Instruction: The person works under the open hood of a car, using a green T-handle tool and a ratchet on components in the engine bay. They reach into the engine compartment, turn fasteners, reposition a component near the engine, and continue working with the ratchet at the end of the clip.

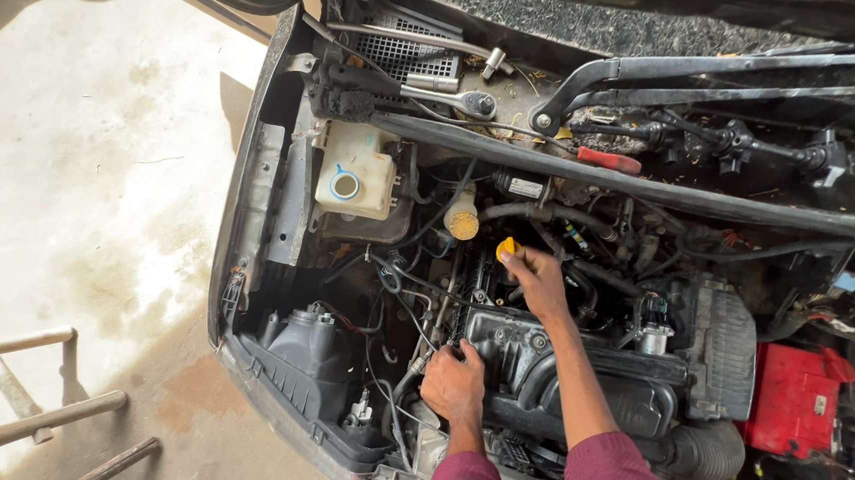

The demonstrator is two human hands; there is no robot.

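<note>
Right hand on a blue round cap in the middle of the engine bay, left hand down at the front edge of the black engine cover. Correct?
Not quite: the head view shows the right hand on a yellow round cap, not a blue one. The rest holds: it sits mid-bay, and the left hand is down at the front edge of the black plastic engine cover.

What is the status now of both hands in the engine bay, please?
Right hand grips yellow cap. Left hand closed at engine cover edge; contents hidden. Hoses crowd around.
</note>
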